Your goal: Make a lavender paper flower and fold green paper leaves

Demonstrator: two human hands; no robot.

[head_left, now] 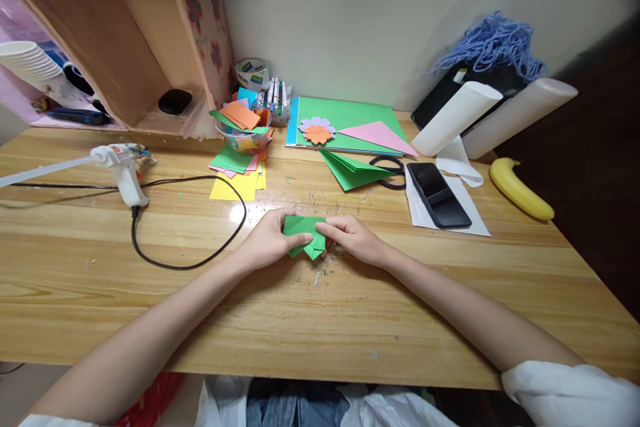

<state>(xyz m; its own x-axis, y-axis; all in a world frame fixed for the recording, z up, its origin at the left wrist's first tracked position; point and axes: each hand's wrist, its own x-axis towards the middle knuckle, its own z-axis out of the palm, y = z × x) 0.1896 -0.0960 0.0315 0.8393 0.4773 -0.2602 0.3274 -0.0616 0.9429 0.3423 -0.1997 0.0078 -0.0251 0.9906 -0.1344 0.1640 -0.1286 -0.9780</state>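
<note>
A small folded green paper piece (304, 235) lies on the wooden desk (150, 293) at the centre. My left hand (269, 239) grips its left side, fingers curled over the edge. From the right, my right hand (351, 237) pinches the paper's right edge between thumb and fingers. Both hands rest on the desk surface. Part of the paper is hidden under my fingers.
A glue gun (123, 167) with a black cord (200, 240) lies at left. Behind are coloured paper stacks (239, 173), a bowl of scraps (243, 127), green card sheets with paper flowers (350, 125), scissors (390, 170), a phone (438, 195), white rolls (457, 119), a banana (520, 188).
</note>
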